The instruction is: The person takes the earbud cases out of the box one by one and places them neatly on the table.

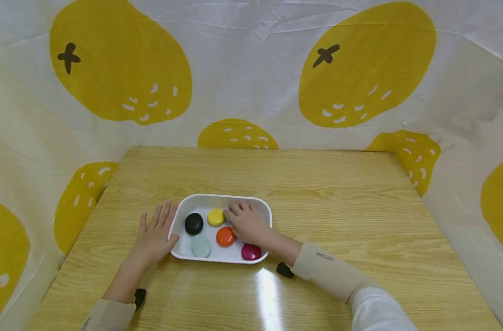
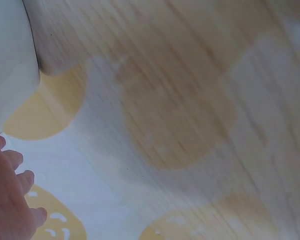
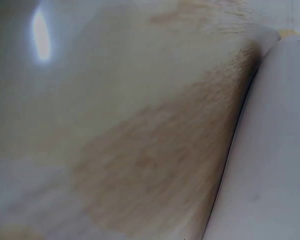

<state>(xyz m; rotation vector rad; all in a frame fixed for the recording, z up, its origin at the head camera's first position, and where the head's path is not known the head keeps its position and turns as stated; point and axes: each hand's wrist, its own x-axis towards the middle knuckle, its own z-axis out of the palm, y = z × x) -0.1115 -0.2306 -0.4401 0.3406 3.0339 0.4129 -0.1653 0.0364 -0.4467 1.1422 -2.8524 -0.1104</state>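
Note:
A white tray (image 1: pixel 218 261) holds several smooth, rounded stones: black (image 1: pixel 194 224), yellow (image 1: pixel 216 217), orange (image 1: pixel 225 236), pale mint (image 1: pixel 201 246) and magenta (image 1: pixel 251 252). My left hand (image 1: pixel 154 239) rests at the tray's left end, its fingers straight and spread on the outside and its thumb at the rim. Inside the tray's back right part, my right hand (image 1: pixel 248 224) has its fingers curled over a grey-blue stone (image 1: pixel 229 215), mostly hidden beneath them. In the left wrist view, fingertips of the left hand (image 2: pixel 10 195) show below the tray's wall (image 2: pixel 12 65).
The tray stands on a wood-grain table (image 1: pixel 338 197). A white curtain (image 1: pixel 243 69) with yellow fruit prints hangs around the back and sides. Small black pieces (image 1: pixel 285 270) show beside both wrist bands. In the right wrist view, the tray's wall (image 3: pixel 265 150) fills the right side.

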